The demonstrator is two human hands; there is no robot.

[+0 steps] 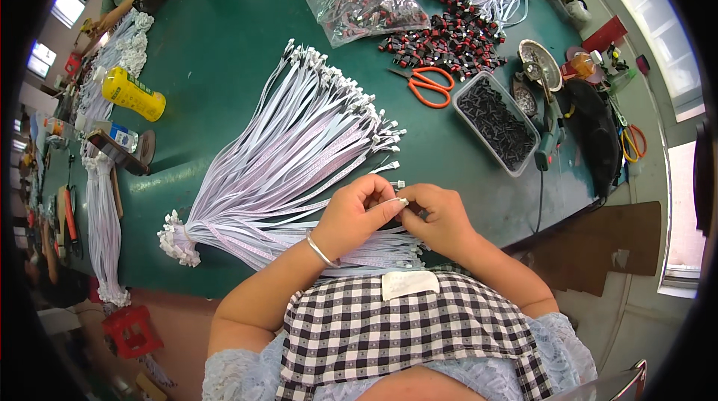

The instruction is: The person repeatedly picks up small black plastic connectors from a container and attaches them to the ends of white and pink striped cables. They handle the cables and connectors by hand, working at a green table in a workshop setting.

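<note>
Where our left hand [361, 210] and right hand [437, 214] meet: centre frame, fingertips pinching a small whitish strap end [404, 201].
White straps [288, 158]: left of centre, flat, some pinkish, fanned out, white-tipped, gathered at one end.

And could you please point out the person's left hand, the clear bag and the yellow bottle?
Left hand [351, 210]: head view, back of the hand.
Clear bag [366, 9]: head view, middle of its top.
Yellow bottle [133, 94]: head view, mid-side.
</note>
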